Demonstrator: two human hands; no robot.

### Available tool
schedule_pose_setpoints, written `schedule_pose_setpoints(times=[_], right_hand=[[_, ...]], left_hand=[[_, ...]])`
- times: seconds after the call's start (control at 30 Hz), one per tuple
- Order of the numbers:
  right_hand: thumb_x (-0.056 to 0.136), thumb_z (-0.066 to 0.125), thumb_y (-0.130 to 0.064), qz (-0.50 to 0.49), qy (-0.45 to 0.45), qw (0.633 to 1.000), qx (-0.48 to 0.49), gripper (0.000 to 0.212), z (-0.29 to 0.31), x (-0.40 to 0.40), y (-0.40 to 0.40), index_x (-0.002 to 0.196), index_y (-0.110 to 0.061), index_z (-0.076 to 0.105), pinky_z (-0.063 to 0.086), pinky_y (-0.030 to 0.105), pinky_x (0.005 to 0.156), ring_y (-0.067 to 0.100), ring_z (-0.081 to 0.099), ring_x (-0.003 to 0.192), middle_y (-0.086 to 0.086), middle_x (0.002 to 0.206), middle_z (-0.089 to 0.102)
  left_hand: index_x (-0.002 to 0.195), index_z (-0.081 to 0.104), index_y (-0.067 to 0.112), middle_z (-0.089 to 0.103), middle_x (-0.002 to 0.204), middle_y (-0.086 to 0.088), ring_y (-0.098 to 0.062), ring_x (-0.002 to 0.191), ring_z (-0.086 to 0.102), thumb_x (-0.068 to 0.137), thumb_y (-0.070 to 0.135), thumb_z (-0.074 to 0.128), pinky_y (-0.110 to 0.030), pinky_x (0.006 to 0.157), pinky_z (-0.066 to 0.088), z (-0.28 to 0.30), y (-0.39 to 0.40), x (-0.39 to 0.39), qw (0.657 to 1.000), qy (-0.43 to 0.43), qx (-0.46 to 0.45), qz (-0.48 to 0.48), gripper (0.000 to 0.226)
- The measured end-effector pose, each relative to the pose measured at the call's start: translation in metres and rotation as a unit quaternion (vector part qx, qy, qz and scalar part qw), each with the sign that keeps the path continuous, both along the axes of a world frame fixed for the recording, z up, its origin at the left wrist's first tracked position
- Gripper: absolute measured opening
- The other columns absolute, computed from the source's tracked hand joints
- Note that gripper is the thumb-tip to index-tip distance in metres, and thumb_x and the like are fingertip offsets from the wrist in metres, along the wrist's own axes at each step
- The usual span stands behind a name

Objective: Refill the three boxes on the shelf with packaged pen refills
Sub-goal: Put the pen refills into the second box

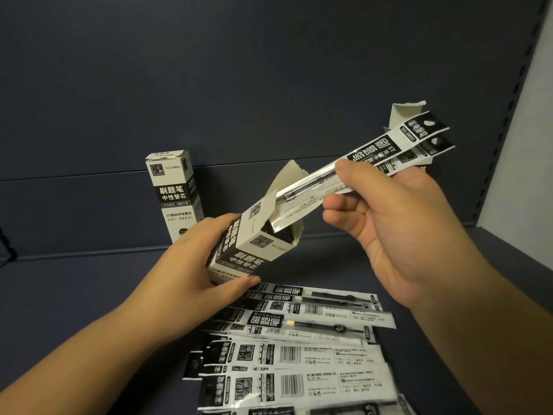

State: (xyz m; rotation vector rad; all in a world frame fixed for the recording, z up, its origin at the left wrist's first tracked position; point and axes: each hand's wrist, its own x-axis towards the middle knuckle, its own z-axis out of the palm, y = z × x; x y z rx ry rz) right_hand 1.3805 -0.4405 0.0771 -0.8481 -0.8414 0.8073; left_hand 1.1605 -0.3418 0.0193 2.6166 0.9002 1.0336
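Observation:
My left hand [191, 265] grips a black-and-white cardboard box [254, 244], tilted toward me with its top flaps open. My right hand [386, 220] pinches a few packaged pen refills [374, 157] held together; their lower ends are inside the box's open mouth and their header ends point up and right. A second box [175, 193] of the same print stands upright at the back left, its top shut. Behind my right hand a torn flap of a third box [407, 110] sticks up; the rest of it is hidden.
Several loose packaged refills [299, 348] lie fanned on the dark shelf board [74, 289] in front of me. The dark back panel [239, 70] rises behind the boxes. A slotted upright [508, 121] and a pale wall [535, 115] bound the right side.

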Motion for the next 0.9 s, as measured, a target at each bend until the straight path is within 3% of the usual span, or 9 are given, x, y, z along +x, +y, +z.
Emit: schedule_pose_setpoints(times=[0.2, 0.33, 0.57, 0.7, 0.9], right_hand=[[0.095, 0.066, -0.012, 0.037, 0.056, 0.998, 0.022, 0.039, 0.003, 0.000, -0.001, 0.125, 0.011, 0.054, 0.055, 0.020, 0.054, 0.011, 0.070, 0.062, 0.019, 0.097, 0.067], [0.095, 0.065, -0.010, 0.064, 0.073, 0.995, 0.023, 0.020, 0.001, 0.002, -0.001, 0.111, 0.001, 0.060, 0.055, 0.020, 0.056, 0.011, 0.070, 0.065, 0.014, 0.094, 0.068], [0.098, 0.065, -0.017, 0.002, -0.053, 0.999, -0.009, 0.016, -0.005, -0.001, 0.001, 0.104, -0.002, 0.067, 0.058, 0.029, 0.072, 0.014, 0.074, 0.069, 0.008, 0.086, 0.078], [0.097, 0.064, -0.012, -0.030, -0.110, 0.993, 0.006, 0.005, -0.007, -0.009, 0.000, 0.097, -0.010, 0.069, 0.059, 0.030, 0.070, 0.016, 0.075, 0.071, 0.005, 0.082, 0.078], [0.094, 0.069, -0.026, -0.008, -0.209, 0.975, -0.077, 0.015, -0.012, -0.018, -0.001, 0.088, -0.014, 0.075, 0.063, 0.043, 0.076, 0.018, 0.078, 0.076, 0.000, 0.084, 0.080]], left_hand=[[0.132, 0.040, 0.056, 0.054, 0.121, 0.033, 0.012, 0.114, 0.052, 0.068, 0.057, 0.072, -0.007, 0.086, 0.042, 0.000, 0.001, -0.001, 1.000, -0.009, -0.001, 0.004, 0.071], [0.128, 0.039, 0.060, 0.053, 0.120, 0.034, 0.013, 0.114, 0.052, 0.069, 0.050, 0.078, 0.001, 0.086, 0.039, 0.000, 0.001, 0.000, 1.000, -0.018, -0.007, 0.003, 0.070], [0.132, 0.044, 0.052, 0.057, 0.117, 0.029, 0.007, 0.112, 0.055, 0.072, 0.046, 0.080, -0.010, 0.086, 0.044, -0.001, 0.000, 0.001, 1.000, -0.015, 0.002, 0.006, 0.070], [0.135, 0.043, 0.050, 0.057, 0.117, 0.029, 0.006, 0.113, 0.054, 0.073, 0.048, 0.078, -0.015, 0.089, 0.045, -0.002, -0.001, 0.002, 1.000, 0.002, 0.011, 0.001, 0.071], [0.138, 0.038, 0.052, 0.053, 0.116, 0.030, 0.004, 0.113, 0.052, 0.073, 0.054, 0.073, -0.026, 0.091, 0.049, -0.003, -0.004, 0.002, 0.999, 0.035, 0.034, 0.004, 0.073]])
